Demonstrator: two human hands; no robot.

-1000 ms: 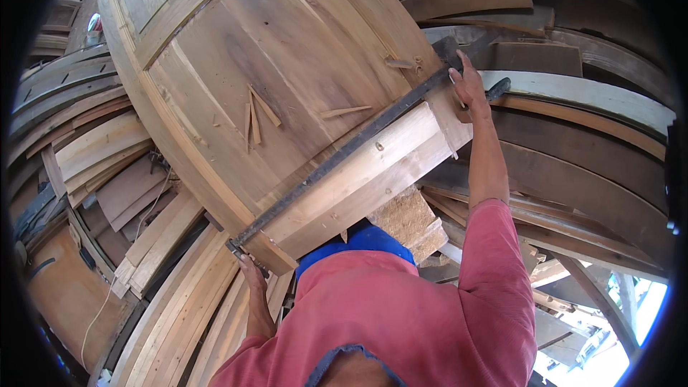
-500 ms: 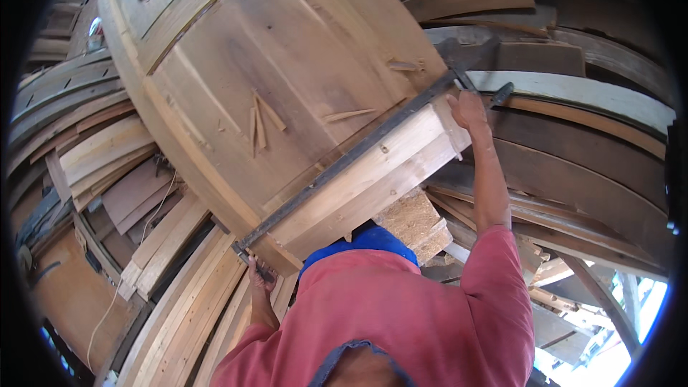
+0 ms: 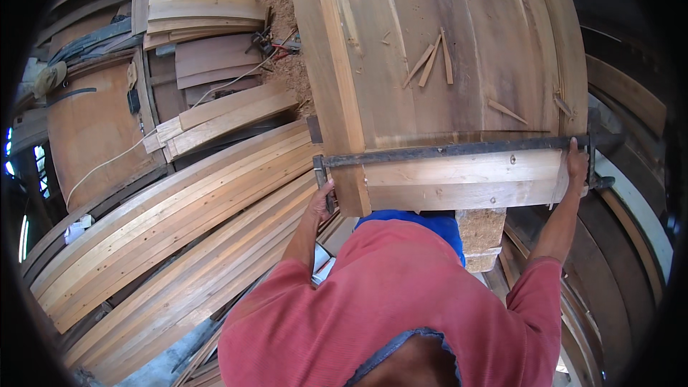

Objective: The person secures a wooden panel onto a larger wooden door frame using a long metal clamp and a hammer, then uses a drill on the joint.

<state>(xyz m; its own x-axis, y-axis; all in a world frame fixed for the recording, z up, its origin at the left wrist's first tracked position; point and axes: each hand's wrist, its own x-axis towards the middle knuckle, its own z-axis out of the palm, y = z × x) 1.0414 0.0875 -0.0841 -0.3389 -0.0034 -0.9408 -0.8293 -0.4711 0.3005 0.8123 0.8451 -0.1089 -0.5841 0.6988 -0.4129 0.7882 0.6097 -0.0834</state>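
Observation:
A large panel of glued wooden boards [image 3: 459, 50] lies in front of me, with several thin wedges on its face. A long dark metal bar clamp [image 3: 459, 149] crosses its near end from edge to edge. My left hand [image 3: 321, 199] grips the clamp's left jaw at the panel's left corner. My right hand [image 3: 575, 165] holds the clamp's right end at the panel's right edge. Below the panel I see my red shirt and blue trousers.
Curved wooden planks [image 3: 186, 222] lie stacked on the left. A rounded wooden panel [image 3: 93, 129] with a white cord [image 3: 107, 161] across it stands farther left. Sawdust [image 3: 283, 21] lies beside the big panel. A block [image 3: 479, 238] sits under the panel's near edge. Dark curved boards [image 3: 631, 100] fill the right.
The view has swung so the panel and clamp now run level instead of slanting. Both hands stay on the clamp's ends.

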